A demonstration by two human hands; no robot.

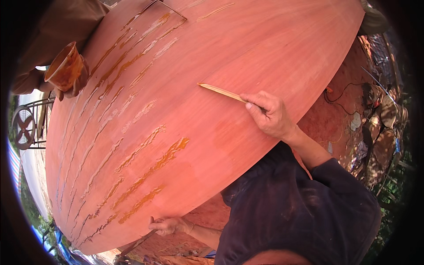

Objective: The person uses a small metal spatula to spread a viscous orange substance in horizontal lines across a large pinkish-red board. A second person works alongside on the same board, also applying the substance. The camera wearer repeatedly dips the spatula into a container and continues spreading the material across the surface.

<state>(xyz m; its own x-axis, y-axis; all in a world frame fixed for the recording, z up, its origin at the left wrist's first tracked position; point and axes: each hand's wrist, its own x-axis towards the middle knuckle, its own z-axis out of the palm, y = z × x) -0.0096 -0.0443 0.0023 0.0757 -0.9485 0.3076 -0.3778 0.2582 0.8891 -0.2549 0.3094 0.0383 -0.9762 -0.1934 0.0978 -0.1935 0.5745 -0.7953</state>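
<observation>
Reddish wood fills most of the view — a large curved hull-like surface (229, 57), smooth and orange-pink, bulging toward the camera and running from the upper right down to the lower left. Long streaks of wet amber glue (152, 170) lie across its left half in rough parallel lines, some glossy and thick, others thin and pale.

On the bare right part of the surface lies the tip of a thin pale wooden stick (221, 92), slanting up to the left. The right hand (269, 115) grips its lower end, fingers closed around it, knuckles upward, resting on or just above the wood near the edge. The dark sleeve (309, 207) of that arm comes up from the lower right.

The left hand (170, 225) is far from the stick, low at the bottom edge of the surface, fingers curled shut around a dark slender tool whose kind I cannot tell.

At the upper left another person's hand (73, 86) holds an orange-stained cup (65, 66) just beside the rim of the surface, well apart from the stick.

Beyond the right edge the ground is red earth (335, 119) strewn with cables and debris, with greenery farther out. At the far left stands a round fan (23, 127) on a metal frame.
</observation>
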